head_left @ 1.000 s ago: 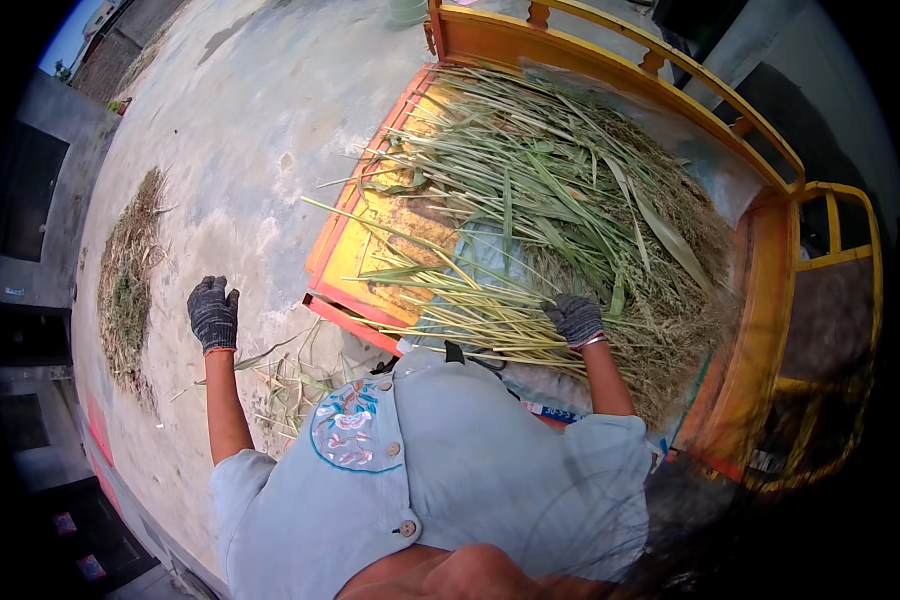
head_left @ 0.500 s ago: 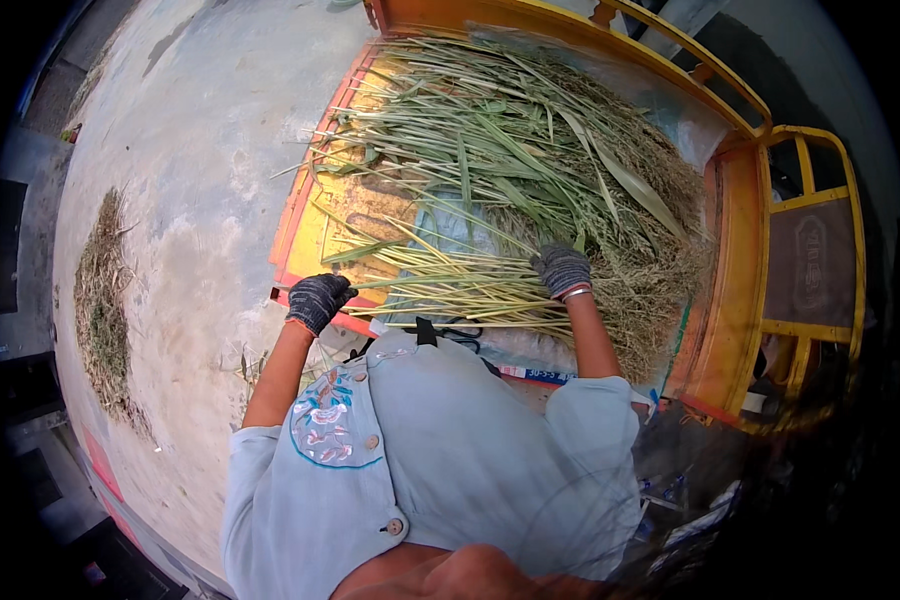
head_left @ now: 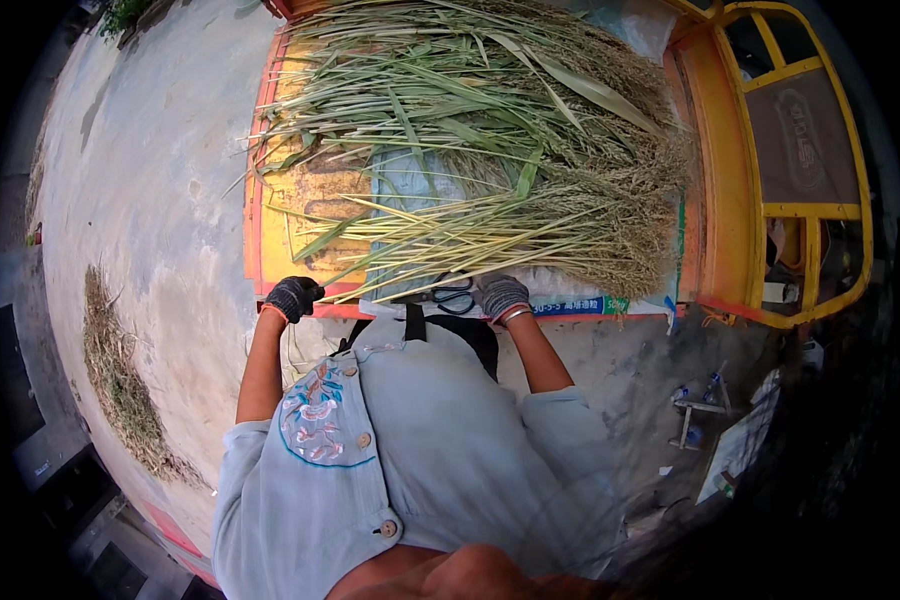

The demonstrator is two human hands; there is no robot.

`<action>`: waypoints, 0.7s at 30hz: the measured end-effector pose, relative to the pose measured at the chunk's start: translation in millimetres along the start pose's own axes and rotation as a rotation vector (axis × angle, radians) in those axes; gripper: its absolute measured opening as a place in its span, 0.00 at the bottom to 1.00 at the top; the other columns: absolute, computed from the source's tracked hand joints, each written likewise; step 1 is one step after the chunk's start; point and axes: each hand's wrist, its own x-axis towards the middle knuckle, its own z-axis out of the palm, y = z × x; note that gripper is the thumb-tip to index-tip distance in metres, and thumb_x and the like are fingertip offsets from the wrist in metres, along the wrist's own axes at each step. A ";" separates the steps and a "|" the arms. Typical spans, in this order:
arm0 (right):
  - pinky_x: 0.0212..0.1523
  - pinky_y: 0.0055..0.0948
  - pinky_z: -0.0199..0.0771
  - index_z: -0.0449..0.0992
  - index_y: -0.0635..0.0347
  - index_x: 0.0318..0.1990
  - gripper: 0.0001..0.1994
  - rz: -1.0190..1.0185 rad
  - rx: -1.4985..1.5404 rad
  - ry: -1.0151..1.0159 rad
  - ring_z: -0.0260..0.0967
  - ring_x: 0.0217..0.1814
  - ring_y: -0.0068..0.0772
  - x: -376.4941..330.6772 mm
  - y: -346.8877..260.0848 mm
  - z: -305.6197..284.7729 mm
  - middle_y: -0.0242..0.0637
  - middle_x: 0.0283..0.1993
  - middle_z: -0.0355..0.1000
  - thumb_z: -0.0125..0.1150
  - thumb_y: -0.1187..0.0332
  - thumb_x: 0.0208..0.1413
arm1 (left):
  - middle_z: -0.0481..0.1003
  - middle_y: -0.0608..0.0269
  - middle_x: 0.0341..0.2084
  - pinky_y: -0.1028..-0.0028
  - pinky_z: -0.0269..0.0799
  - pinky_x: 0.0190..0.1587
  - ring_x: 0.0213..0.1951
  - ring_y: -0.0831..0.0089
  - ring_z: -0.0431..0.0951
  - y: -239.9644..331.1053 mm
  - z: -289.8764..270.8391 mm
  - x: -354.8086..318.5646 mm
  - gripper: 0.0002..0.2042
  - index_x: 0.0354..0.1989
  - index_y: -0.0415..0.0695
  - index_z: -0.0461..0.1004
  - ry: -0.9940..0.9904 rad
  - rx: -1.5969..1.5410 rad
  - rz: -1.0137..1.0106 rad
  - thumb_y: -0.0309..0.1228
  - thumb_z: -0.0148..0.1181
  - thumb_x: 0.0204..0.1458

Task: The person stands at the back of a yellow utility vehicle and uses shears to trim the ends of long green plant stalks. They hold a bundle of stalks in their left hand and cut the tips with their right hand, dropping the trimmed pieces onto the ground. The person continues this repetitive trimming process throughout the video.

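Note:
My left hand (head_left: 295, 298), in a dark grey knit glove, is closed at the front left corner of a yellow truck bed (head_left: 315, 190). The tips of long cut stalks (head_left: 440, 232) reach its fingers; what it grips is too small to make out. Black-handled scissors (head_left: 453, 296) lie at the bed's front edge. Right beside their loops is my gloved right hand (head_left: 500, 297), its fingers partly hidden. The yellow-green stalks lie crosswise, their bushy seed heads (head_left: 635, 250) to the right. Behind them is a larger pile of green stalks (head_left: 420, 95) with leaves.
Plastic sacking (head_left: 395, 178) lies under the stalks. An orange side wall (head_left: 720, 170) and a yellow-framed cab (head_left: 805, 210) stand at the right. A heap of dry plant scraps (head_left: 120, 370) is on the concrete floor (head_left: 160, 180) to the left.
My right hand has moved left and nearer to me, off the stalks to beside the scissors. My left hand stays at the corner. The view has shifted, so the bed sits higher.

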 end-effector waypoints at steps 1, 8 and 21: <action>0.44 0.44 0.66 0.74 0.57 0.38 0.13 0.064 -0.006 -0.076 0.68 0.42 0.44 4.5 -5.1 41.4 0.46 0.40 0.70 0.48 0.62 0.50 | 0.74 0.55 0.22 0.69 0.69 0.24 0.24 0.70 0.76 52.8 -44.7 -4.8 0.13 0.41 0.41 0.73 -0.081 -0.486 -0.398 0.33 0.53 0.50; 0.44 0.42 0.64 0.70 0.52 0.46 0.15 0.003 -0.232 0.333 0.61 0.53 0.36 30.4 -43.8 109.7 0.37 0.50 0.64 0.47 0.63 0.50 | 0.71 0.66 0.23 0.78 0.65 0.20 0.20 0.78 0.68 43.5 -31.5 -4.3 0.16 0.48 0.42 0.68 -0.072 -1.503 -0.237 0.24 0.54 0.50; 0.44 0.38 0.67 0.66 0.58 0.48 0.21 0.059 0.229 -0.098 0.68 0.45 0.45 -73.8 -37.5 47.6 0.44 0.44 0.69 0.55 0.61 0.44 | 0.72 0.64 0.18 0.76 0.58 0.13 0.14 0.78 0.65 77.2 -52.2 35.6 0.07 0.36 0.39 0.72 0.105 -1.181 -0.259 0.26 0.53 0.51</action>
